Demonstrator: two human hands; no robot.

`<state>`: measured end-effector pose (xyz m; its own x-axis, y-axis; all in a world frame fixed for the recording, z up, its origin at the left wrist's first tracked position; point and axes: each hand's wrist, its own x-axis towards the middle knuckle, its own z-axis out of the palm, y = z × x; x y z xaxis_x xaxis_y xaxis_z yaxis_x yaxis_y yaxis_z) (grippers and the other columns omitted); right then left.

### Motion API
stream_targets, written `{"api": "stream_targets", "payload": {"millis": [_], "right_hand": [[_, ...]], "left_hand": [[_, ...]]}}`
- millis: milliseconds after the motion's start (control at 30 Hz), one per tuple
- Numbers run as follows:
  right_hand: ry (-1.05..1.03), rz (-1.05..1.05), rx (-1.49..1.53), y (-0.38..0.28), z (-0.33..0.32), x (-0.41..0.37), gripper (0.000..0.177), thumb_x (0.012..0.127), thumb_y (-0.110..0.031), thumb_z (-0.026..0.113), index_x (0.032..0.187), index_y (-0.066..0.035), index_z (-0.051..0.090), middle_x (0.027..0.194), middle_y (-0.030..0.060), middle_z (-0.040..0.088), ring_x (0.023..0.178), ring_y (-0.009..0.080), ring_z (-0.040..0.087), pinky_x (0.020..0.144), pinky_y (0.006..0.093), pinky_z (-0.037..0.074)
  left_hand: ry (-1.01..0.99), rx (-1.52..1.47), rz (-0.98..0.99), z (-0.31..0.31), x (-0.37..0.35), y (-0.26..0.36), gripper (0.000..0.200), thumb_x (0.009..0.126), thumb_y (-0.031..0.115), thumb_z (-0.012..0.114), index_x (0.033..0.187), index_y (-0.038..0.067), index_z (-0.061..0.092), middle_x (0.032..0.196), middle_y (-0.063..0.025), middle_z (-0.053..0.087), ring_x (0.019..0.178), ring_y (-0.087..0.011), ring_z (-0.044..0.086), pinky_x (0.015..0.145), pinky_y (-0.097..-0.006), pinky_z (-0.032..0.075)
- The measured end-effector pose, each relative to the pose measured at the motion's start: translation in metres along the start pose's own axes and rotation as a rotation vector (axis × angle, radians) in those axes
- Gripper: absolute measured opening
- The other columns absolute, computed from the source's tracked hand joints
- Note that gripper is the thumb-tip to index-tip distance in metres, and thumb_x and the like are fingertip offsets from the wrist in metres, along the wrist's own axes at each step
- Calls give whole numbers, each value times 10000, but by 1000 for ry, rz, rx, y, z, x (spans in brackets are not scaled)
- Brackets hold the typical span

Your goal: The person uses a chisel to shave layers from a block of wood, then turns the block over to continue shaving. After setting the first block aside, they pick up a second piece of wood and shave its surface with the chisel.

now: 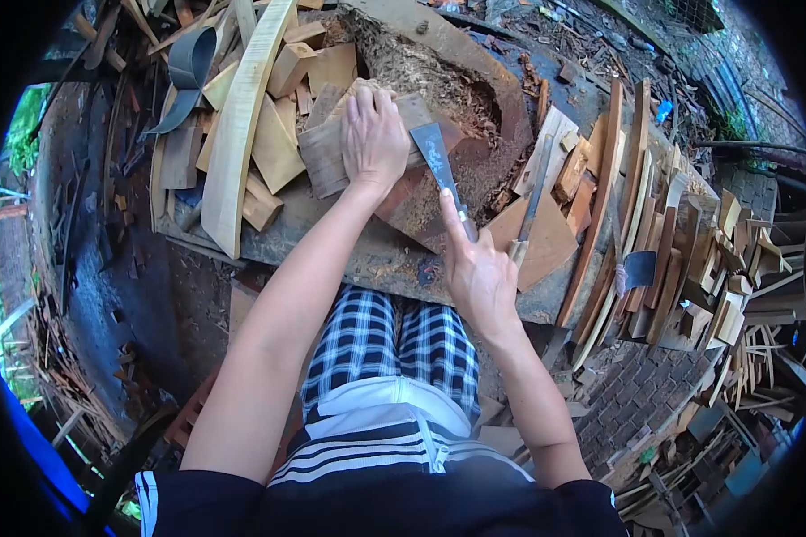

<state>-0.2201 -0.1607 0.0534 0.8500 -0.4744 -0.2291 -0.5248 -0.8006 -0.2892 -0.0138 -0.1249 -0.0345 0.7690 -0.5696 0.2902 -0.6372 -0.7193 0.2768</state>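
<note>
My left hand (373,134) presses down on a greyish-brown wood block (325,155), its fingers bent over the far edge. In my right hand (482,277) is the handle of a broad-bladed chisel-like tool (433,154), with the index finger stretched along it. The blade points up and left, close to the block's right end. Under and beyond the block lies a worn, hollowed wood slab (510,98) with crumbly chips. Right of my right hand, a long narrow blade (536,192) rests over a flat brown board (548,243).
A long pale curved plank (244,134) and wood offcuts (276,148) lie at the left. Curved strips (600,206) and many small wood pieces stand along the right. The workbench's near edge (376,271) runs just before my legs.
</note>
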Motion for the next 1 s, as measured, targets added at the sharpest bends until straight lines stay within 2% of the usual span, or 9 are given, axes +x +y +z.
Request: {"api": "stream_targets", "payload": {"millis": [67,167,300,400,567,633,800,867,1000], "right_hand": [[-24,7,-5,-1,1,6,628,904,-133,556,1498,-240,381,722,202,613,521,340,650,459,462,528],[125,-36,-15,-6,13,45,656,900,-128,562,1508,-263,355,711,201,609,511,336,650,434,444,521],[61,11,-17,-8,14,27,661,906,-137,562,1516,-269,342,693,202,603,516,346,650,453,456,534],[46,21,-9,-10,10,22,648,918,-151,562,1516,-273,345,700,204,604,507,344,647,441,462,531],[111,2,19,-13,11,42,617,937,-167,547,1512,-275,351,709,215,607,530,360,653,449,473,528],[-3,63,-6,-12,7,26,605,938,-167,545,1505,-268,361,716,221,611,548,370,656,474,476,532],[71,29,27,-11,9,37,609,942,-169,538,1513,-267,352,729,250,619,538,381,653,472,492,534],[7,72,12,-11,10,32,601,938,-169,541,1505,-263,366,715,237,618,544,384,654,471,486,529],[162,-10,-5,-10,19,57,616,932,-174,551,1512,-262,362,670,217,599,516,356,651,430,461,528]], "left_hand": [[45,-77,-23,1,0,2,142,913,154,501,1004,69,569,1007,-134,523,978,-307,527,844,-427,426],[54,-61,11,1,0,0,123,919,157,498,987,68,549,994,-129,510,964,-307,525,844,-430,425],[36,-63,-5,-1,1,1,131,919,157,496,992,63,551,996,-130,509,966,-307,524,840,-431,425],[-18,-103,-48,-2,-2,3,132,923,138,520,1022,55,547,1028,-140,513,1009,-320,516,887,-444,416],[-3,-80,-40,-3,1,3,142,924,144,519,1022,49,559,1039,-141,510,1007,-319,516,891,-443,416],[-21,-88,-62,-2,4,2,146,925,146,518,1025,48,560,1039,-143,511,1008,-320,516,891,-441,417],[20,-50,-31,3,0,1,158,925,148,504,1029,45,561,1057,-147,516,1006,-322,517,889,-440,418],[-1,-41,-37,-2,4,2,162,923,152,510,1033,45,561,1060,-147,517,1009,-319,516,890,-437,419],[-11,-5,-32,-1,2,2,172,918,163,525,1042,47,557,1064,-143,518,1019,-310,513,891,-431,419]]}}
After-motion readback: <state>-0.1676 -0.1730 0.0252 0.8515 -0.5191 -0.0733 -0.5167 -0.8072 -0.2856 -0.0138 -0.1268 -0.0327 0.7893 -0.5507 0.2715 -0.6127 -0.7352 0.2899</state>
